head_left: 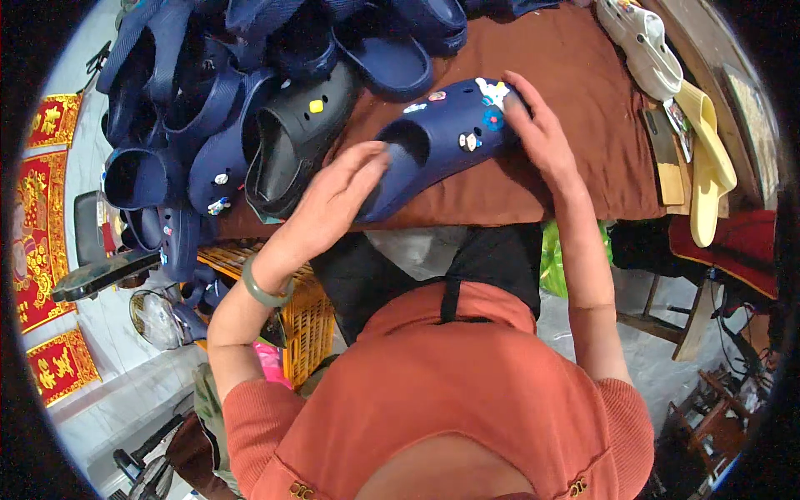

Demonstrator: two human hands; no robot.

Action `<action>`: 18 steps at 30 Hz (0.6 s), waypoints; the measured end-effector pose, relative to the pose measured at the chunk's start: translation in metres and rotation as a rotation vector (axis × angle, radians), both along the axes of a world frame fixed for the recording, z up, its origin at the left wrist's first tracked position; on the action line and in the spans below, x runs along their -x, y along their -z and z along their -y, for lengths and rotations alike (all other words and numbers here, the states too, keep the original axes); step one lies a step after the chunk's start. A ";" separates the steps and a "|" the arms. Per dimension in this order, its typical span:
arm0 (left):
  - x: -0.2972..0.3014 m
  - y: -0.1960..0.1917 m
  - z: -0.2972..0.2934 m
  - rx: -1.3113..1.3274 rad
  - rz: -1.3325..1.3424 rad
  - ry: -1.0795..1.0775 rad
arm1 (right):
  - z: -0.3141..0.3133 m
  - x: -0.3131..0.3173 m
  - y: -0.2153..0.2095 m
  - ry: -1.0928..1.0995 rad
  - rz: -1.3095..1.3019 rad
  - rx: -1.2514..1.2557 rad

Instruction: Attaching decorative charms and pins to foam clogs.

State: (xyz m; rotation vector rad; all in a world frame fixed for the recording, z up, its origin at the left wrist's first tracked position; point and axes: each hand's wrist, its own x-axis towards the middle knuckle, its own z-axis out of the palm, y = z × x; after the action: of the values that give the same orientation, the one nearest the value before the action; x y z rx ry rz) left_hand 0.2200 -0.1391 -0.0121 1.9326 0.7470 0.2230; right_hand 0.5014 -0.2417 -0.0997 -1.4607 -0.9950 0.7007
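Note:
A navy blue clog (442, 137) with several small charms on its upper lies tilted across the brown cloth in front of me. My right hand (540, 132) grips its toe end, with the thumb and fingers on either side. At the heel end, my left hand (346, 190) holds the rim by the foot opening; some of its fingertips are hidden. A bracelet circles the left wrist. Just left of the held shoe rests a black clog (312, 125) with a yellow charm, close to my left hand.
Navy clogs (200, 92) are heaped along the table's left and far sides. At the right edge are a white clog (642, 50) and a pale yellow slipper (707, 158). A yellow plastic crate (307, 325) stands below left, and a wooden stool (687, 321) below right.

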 end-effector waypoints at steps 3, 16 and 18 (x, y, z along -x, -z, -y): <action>-0.040 0.005 0.004 0.667 0.181 -0.181 | -0.027 -0.009 -0.015 -0.006 0.096 0.109; -0.097 0.042 0.011 0.912 0.555 -0.333 | -0.048 -0.003 -0.034 0.032 0.959 0.064; -0.097 0.050 0.007 0.904 0.534 -0.311 | -0.048 -0.009 -0.033 -0.002 0.953 0.092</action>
State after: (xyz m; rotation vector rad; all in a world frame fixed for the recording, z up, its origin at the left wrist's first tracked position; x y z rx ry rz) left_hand 0.3166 -0.1457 -0.0622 0.8401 0.6219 0.4733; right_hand 0.5102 -0.1937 -0.0672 -1.9120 -1.6833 -0.0023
